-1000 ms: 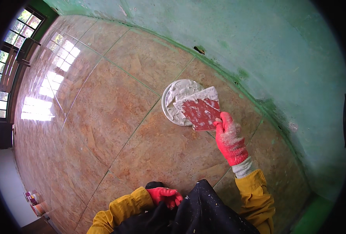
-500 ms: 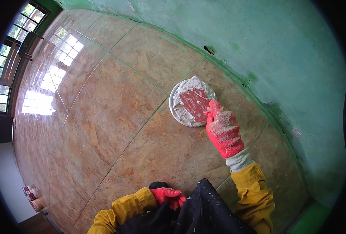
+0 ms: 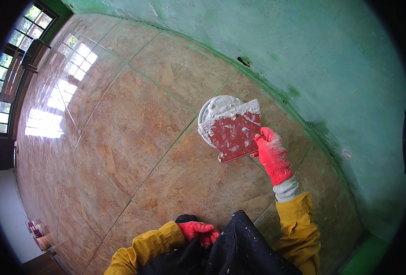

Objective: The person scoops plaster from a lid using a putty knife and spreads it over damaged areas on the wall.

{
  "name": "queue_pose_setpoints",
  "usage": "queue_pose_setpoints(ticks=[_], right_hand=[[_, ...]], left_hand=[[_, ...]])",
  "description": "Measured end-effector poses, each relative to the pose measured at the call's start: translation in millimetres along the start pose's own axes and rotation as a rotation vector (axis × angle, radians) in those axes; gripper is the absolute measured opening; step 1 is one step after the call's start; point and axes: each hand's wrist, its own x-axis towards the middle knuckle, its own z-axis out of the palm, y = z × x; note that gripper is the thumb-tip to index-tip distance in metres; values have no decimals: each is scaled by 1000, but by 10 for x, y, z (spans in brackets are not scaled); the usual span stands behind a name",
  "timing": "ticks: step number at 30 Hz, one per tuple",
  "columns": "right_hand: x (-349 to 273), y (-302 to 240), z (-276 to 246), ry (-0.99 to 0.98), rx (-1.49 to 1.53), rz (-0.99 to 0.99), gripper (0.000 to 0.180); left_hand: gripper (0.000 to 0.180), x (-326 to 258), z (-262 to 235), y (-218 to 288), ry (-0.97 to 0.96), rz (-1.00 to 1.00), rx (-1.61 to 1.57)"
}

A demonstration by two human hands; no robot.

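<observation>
Fingers (image 3: 263, 137) of the gloved right hand (image 3: 272, 156) gripped a putty-laden trowel (image 3: 233, 133) over the pan (image 3: 216, 110); tilted, its putty risked dropping onto the floor (image 3: 134, 137).

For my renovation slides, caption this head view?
Red-gloved right hand lifts a putty-loaded red trowel over a white tub; left hand rests on the knee.

I see red gloves on my right hand (image 3: 271, 156) and left hand (image 3: 199, 230), yellow sleeves (image 3: 299, 229), a dark-red trowel blade (image 3: 235, 134) smeared white, a mottled brown-orange tiled floor (image 3: 134, 137), and a green wall (image 3: 313, 59).
</observation>
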Motion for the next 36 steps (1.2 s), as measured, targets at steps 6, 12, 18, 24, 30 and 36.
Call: queue_pose_setpoints(ticks=[6,12,18,24,30,36], right_hand=[[-142,188,-671,61,211,106,15],[-294,336,-1216,93,297,107,15],[-564,241,-1419,182,-602,-340,14],[-830,-31,-1350,184,-814,-641,14],[-864,0,-1118,156,-921,-714,17],[-837,54,-938,127,-971,-742,16]], left_hand=[[55,397,260,-75,37,6,-41],[56,839,656,122,238,123,247],[50,1110,886,140,375,169,327],[49,1020,895,133,440,132,394],[45,788,1006,287,628,179,447],[42,647,923,360,609,262,451]])
